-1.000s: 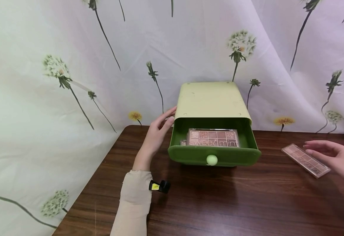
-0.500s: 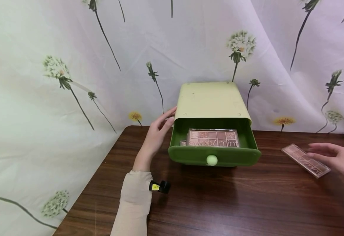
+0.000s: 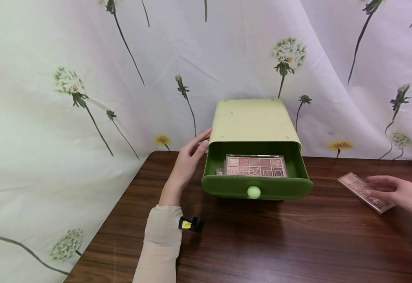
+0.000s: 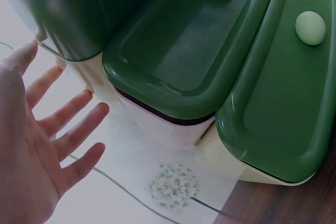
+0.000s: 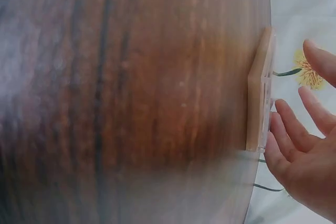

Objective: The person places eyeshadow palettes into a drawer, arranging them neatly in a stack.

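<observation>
Right hand (image 3: 396, 192), fingers relaxed, touches one palette (image 3: 364, 192) lying flat right of the green drawer (image 3: 257, 186), long axis angled away rightward. Left hand (image 3: 188, 163) rests flat-fingered against the drawer's left side; two more palettes (image 3: 255, 166) inside.

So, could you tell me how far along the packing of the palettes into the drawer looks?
Done: the drawer stands open with palettes in it. In hand: the right hand is down on the last palette on the table, fingers not clearly round it; the left hand rests flat against the box. Left: that palette is not yet in the drawer, which is not yet shut.
</observation>
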The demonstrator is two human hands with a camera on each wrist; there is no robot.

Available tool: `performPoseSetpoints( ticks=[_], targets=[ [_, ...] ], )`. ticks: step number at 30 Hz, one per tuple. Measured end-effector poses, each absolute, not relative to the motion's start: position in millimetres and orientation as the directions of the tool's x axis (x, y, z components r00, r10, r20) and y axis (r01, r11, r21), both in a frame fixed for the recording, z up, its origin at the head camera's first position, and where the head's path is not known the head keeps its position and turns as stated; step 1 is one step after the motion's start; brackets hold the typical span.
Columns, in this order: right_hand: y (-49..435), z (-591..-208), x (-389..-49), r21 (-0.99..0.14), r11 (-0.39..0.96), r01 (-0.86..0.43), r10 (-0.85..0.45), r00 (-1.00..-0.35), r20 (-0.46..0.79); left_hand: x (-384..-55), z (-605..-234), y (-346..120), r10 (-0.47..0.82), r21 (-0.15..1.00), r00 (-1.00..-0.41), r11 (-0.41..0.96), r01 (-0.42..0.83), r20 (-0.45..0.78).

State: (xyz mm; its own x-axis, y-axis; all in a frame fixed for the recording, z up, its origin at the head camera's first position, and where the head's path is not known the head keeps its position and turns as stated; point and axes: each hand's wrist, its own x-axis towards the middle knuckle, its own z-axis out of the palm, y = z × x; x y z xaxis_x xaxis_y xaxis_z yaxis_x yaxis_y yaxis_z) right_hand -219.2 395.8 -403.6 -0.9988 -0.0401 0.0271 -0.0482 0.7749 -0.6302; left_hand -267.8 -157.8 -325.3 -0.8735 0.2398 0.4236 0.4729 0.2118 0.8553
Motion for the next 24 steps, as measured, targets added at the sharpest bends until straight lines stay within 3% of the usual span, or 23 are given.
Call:
performPoseSetpoints(
  ticks=[24],
  targets=[
    [387, -407, -232, -0.523, 0.852, 0.028, -0.048, -0.990, -0.131, -266, -324, -157, 0.235, 0.852, -0.873, 0.216, 0.476, 0.428]
  ],
)
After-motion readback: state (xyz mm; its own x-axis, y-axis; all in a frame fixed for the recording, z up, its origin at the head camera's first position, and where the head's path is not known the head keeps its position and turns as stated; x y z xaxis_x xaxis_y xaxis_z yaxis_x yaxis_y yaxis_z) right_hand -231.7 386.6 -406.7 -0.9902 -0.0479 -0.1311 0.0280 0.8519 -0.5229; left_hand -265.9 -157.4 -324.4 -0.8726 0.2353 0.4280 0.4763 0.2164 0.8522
